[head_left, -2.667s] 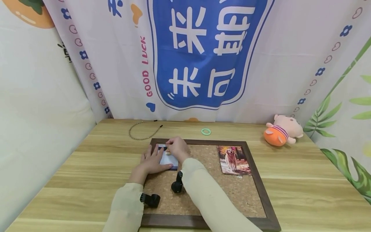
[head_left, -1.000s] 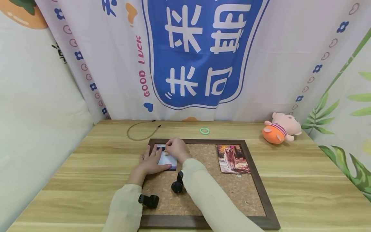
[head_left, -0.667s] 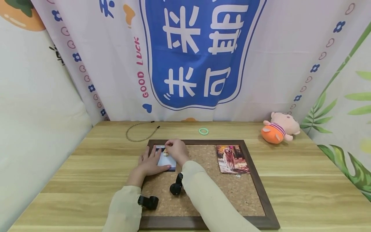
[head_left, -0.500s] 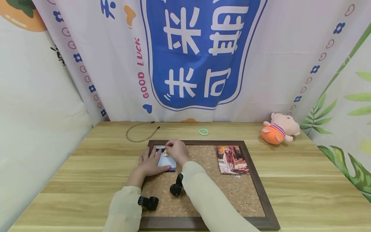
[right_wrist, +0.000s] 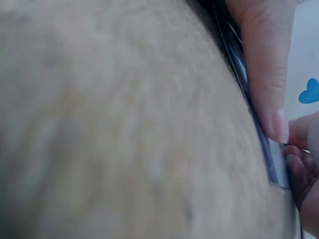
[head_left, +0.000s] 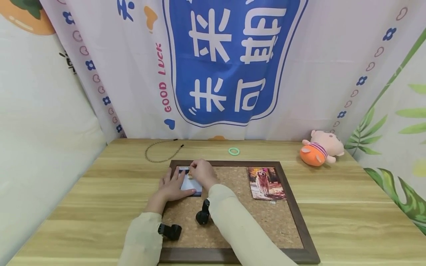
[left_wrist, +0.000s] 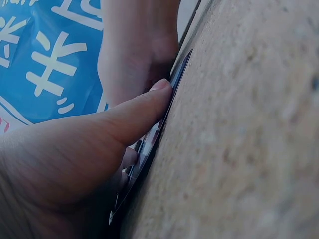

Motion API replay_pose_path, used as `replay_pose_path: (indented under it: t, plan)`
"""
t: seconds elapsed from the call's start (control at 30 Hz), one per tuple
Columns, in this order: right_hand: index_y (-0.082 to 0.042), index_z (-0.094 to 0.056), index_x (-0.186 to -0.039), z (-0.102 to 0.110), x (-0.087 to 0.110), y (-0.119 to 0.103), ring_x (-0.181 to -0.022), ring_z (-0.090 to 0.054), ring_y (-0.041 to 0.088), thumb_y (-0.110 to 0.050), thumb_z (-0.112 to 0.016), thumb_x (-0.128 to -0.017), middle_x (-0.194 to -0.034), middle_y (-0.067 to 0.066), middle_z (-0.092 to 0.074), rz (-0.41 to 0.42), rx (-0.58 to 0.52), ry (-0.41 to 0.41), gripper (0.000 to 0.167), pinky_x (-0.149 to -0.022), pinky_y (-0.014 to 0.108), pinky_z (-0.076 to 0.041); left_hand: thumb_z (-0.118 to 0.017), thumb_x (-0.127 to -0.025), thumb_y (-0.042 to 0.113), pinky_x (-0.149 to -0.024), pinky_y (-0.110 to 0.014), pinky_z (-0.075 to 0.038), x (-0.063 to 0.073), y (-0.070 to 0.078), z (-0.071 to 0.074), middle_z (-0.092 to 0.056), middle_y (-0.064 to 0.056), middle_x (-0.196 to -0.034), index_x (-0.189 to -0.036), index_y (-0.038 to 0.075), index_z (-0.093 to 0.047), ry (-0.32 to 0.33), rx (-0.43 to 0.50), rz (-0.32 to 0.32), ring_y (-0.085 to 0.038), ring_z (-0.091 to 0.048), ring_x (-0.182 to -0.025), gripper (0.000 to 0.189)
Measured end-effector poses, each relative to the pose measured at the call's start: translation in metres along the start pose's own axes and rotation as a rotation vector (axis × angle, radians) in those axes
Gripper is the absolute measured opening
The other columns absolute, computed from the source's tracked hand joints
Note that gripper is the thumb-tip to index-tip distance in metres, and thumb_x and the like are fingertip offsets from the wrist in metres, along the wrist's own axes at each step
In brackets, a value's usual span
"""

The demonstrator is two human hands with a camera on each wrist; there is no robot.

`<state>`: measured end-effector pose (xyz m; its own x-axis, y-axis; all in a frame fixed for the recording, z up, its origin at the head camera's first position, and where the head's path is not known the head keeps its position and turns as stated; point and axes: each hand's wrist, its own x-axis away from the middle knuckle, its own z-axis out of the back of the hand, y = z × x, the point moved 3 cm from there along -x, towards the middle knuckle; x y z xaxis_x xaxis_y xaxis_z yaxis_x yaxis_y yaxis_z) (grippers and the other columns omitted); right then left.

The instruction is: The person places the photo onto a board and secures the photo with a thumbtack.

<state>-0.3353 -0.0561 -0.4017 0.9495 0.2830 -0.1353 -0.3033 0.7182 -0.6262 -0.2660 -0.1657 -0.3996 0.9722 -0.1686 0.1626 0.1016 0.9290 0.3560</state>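
Observation:
A brown-framed cork board (head_left: 233, 207) lies flat on the table. At its upper left is a pale blue photo (head_left: 194, 186) with dark bands at top and bottom. My left hand (head_left: 171, 188) presses this photo down, fingers spread and thumb near its lower edge; the left wrist view shows the thumb (left_wrist: 144, 107) against it. Near the photo's top, my right hand (head_left: 203, 173) pinches something small, seemingly a pushpin, hidden behind the fingertips. At the board's upper right lies a dog photo (head_left: 265, 184), with a magenta spot like a pin head (head_left: 265, 170) at its top.
Behind the board lie a thin curved band (head_left: 146, 153) with black tips and a green ring (head_left: 234, 151). A pig-like plush toy (head_left: 321, 148) sits at the back right. A printed cloth (head_left: 143, 92) hangs along the table's rear edge.
Both hands keep their places on the photo; the right fingertips shift only slightly at its top. The head view has swung a little, so the whole scene sits somewhat farther left than at first.

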Motion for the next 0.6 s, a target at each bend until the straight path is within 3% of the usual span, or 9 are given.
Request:
replay_pose_path:
  t: [0.17, 0.4, 0.47, 0.6]
  plan:
    - [-0.01, -0.064, -0.101, 0.014, 0.001, -0.001, -0.081, -0.056, 0.013, -0.031, -0.048, -0.088, -0.089, -0.001, -0.062, 0.044, -0.057, -0.052, 0.029, -0.07, 0.027, -0.043, -0.05, -0.078, 0.055, -0.091, -0.06, -0.002, -0.006, -0.001, 0.004, -0.003, -0.022, -0.14, -0.137, 0.002, -0.017, 0.011, 0.032, -0.005, -0.04, 0.008, -0.124, 0.086]
    - [-0.007, -0.047, -0.125, 0.04, 0.001, -0.005, -0.099, -0.052, 0.021, -0.039, -0.038, -0.091, -0.115, 0.009, -0.053, 0.073, -0.184, -0.263, 0.047, -0.079, 0.032, -0.042, -0.049, -0.08, 0.052, -0.09, -0.061, -0.004, -0.01, -0.003, 0.013, -0.004, -0.024, -0.139, -0.137, 0.001, -0.015, 0.059, 0.035, -0.006, -0.043, 0.003, -0.123, 0.083]
    - [-0.01, -0.041, -0.129, 0.051, 0.003, -0.006, -0.107, -0.046, 0.022, -0.043, -0.037, -0.09, -0.123, 0.008, -0.047, 0.084, -0.15, -0.272, 0.051, -0.084, 0.035, -0.038, -0.049, -0.081, 0.05, -0.09, -0.061, -0.004, -0.009, 0.0, 0.018, -0.004, -0.024, -0.139, -0.138, 0.002, -0.015, 0.074, 0.035, -0.01, -0.043, 0.001, -0.124, 0.082]
    - [-0.014, -0.03, -0.135, 0.077, 0.008, -0.008, -0.122, -0.029, 0.024, -0.05, -0.035, -0.088, -0.135, 0.007, -0.032, 0.149, 0.051, -0.222, 0.06, -0.095, 0.04, -0.026, -0.045, -0.083, 0.05, -0.09, -0.062, -0.006, -0.007, 0.013, 0.033, -0.007, -0.023, -0.139, -0.137, 0.001, -0.015, 0.136, 0.034, -0.045, -0.042, -0.002, -0.124, 0.079]
